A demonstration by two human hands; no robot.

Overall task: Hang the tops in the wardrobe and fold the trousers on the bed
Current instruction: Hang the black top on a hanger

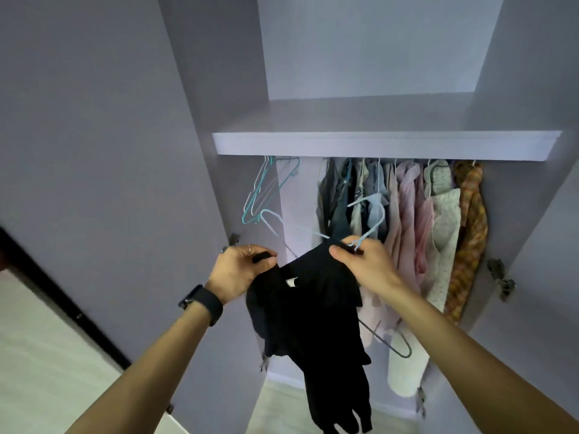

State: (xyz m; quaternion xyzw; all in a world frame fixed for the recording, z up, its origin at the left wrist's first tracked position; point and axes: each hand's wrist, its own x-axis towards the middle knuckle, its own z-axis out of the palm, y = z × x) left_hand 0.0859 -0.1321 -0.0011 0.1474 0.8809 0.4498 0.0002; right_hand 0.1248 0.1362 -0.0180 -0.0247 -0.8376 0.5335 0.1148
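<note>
Head view: we hold the top (310,308) between both hands, and its body hangs toward 6 o'clock. Our left hand (241,270) pinches one shoulder. Our right hand (363,264) pinches the other shoulder together with the hanger (371,230) neck. The hanger's arm runs out toward 10 o'clock, above the left hand, so we judge that shoulder goes on next. The hook points to 12, toward the shelf (376,145).
</note>
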